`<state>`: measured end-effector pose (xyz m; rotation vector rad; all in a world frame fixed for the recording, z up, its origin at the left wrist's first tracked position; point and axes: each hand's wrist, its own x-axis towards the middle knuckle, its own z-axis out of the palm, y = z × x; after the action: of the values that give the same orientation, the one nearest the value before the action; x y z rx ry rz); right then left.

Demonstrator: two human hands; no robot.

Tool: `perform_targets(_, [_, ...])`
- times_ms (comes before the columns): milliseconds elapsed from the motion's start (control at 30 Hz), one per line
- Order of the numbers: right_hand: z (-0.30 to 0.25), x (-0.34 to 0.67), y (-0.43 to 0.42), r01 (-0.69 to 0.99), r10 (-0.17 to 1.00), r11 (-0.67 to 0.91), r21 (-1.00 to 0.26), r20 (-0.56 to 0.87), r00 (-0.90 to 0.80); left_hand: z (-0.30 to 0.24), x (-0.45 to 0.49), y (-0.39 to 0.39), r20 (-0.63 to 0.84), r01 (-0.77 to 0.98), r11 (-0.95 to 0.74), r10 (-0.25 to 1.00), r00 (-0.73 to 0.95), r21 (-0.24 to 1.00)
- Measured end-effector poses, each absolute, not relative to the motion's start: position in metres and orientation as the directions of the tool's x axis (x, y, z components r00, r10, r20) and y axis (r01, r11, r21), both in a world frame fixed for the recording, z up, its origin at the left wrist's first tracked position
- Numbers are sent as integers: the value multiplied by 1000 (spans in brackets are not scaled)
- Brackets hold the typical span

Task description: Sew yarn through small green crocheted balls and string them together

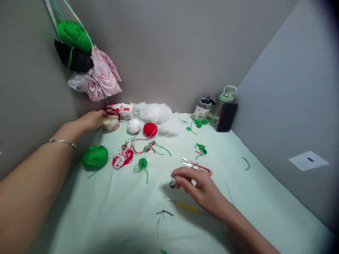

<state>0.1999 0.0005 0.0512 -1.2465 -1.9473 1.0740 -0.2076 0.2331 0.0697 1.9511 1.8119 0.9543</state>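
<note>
My left hand [92, 119] reaches to the back left corner, beside a cream-coloured ball [110, 123] and a bundle of red cord [112, 112]; its fingertips are hidden, so I cannot tell their grip. Over the middle of the table, my right hand [197, 183] pinches a small looped piece of black yarn [172, 184]. A thin tip, perhaps a needle, sticks out above those fingers. Just behind that hand lie scissors with orange handles [197, 166]. Beneath it rests a crochet hook with a yellow handle [186, 206]. Black thread scraps [164, 212] lie nearer me.
Green [95, 156], white [134, 126] and red [150, 129] yarn balls sit at left, near small crocheted pieces [143, 163]. White stuffing [156, 113] lies along the back wall. A pen tin [202, 110], a bottle [219, 106] and a phone [227, 117] stand back right. Bags [103, 76] hang upper left.
</note>
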Motion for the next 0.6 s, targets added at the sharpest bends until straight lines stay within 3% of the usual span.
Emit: perform_targets(600, [54, 206, 6, 446, 957, 202, -872, 78, -280, 63, -201, 234, 170, 912, -81, 985, 13, 402])
